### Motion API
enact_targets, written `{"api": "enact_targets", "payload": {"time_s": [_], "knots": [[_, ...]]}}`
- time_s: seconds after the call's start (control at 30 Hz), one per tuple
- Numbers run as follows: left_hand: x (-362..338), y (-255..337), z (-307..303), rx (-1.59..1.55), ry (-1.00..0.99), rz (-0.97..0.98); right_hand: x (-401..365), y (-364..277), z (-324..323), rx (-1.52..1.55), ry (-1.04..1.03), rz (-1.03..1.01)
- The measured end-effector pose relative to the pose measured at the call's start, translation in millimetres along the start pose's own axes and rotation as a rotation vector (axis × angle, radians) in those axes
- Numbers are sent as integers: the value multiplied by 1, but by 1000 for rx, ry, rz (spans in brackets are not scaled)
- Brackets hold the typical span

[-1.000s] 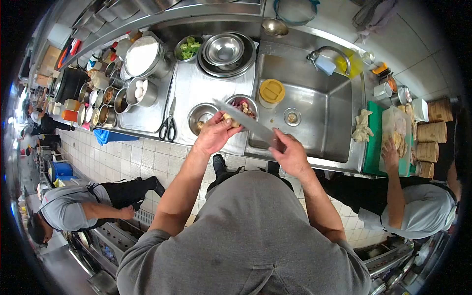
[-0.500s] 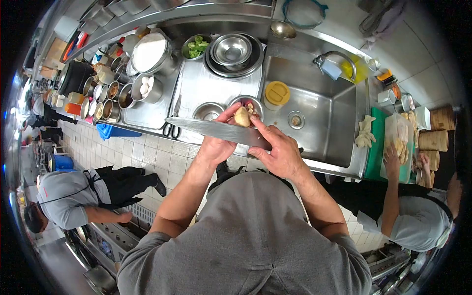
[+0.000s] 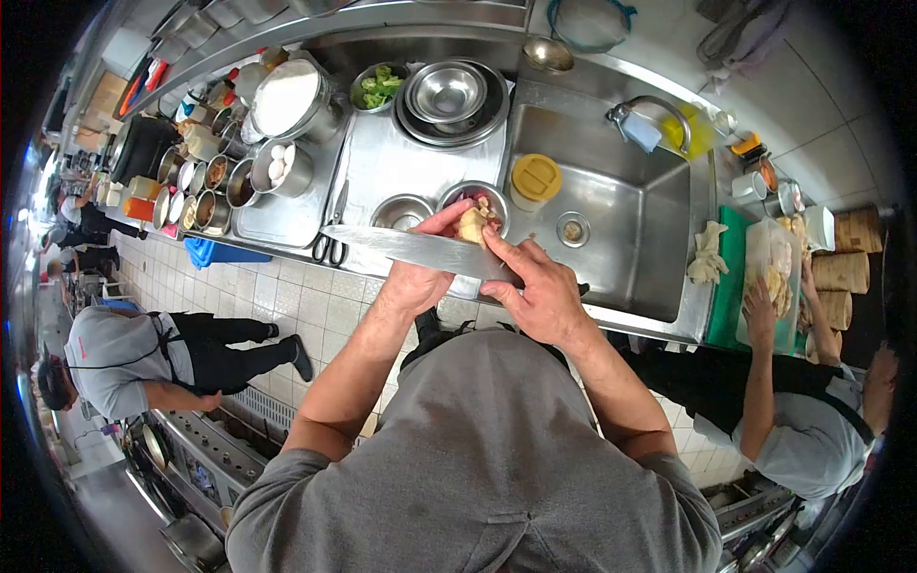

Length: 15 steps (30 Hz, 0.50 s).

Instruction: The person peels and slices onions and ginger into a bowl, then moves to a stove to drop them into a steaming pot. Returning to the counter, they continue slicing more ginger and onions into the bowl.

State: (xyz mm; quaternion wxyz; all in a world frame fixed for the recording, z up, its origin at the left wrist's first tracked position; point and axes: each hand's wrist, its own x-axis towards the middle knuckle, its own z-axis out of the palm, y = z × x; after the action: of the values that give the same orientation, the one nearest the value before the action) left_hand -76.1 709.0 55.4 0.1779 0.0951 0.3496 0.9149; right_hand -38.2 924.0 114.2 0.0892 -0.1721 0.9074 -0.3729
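My left hand point(image 3: 420, 277) is closed around a pale yellow, knobbly lump that looks like ginger point(image 3: 472, 225). In my right hand point(image 3: 543, 294) is a wide-bladed kitchen knife point(image 3: 406, 249), its tip pointing left. The blade crosses in front of my left palm, and its heel end is close to the lump; whether the edge touches is not clear. Right behind the lump stands a small metal bowl point(image 3: 497, 199) with reddish and pale pieces in it. Another metal bowl point(image 3: 402, 209) sits to its left on the steel counter point(image 3: 382, 158).
To the right lies a steel sink point(image 3: 626, 258) with a yellow-lidded container point(image 3: 536, 180) at its left side. Scissors point(image 3: 330, 246) lie at the counter's front edge. Stacked bowls point(image 3: 449, 93) and a pot of eggs point(image 3: 287, 172) stand behind. Co-workers are at left point(image 3: 134, 358) and right point(image 3: 812, 430).
The lump has turned slightly in my left hand, showing a paler face. My right hand and the knife have shifted only a little. The co-worker at left has moved and straightened an arm.
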Motion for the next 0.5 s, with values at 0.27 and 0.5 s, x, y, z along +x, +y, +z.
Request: {"api": "enact_targets", "payload": {"time_s": [0.27,0.5], "knots": [[1,-2,4,79,-34,1,2,7,8,199,156,-87],[-4,4,-1,455,59,-65,6,17,11,177,67,-66]]}}
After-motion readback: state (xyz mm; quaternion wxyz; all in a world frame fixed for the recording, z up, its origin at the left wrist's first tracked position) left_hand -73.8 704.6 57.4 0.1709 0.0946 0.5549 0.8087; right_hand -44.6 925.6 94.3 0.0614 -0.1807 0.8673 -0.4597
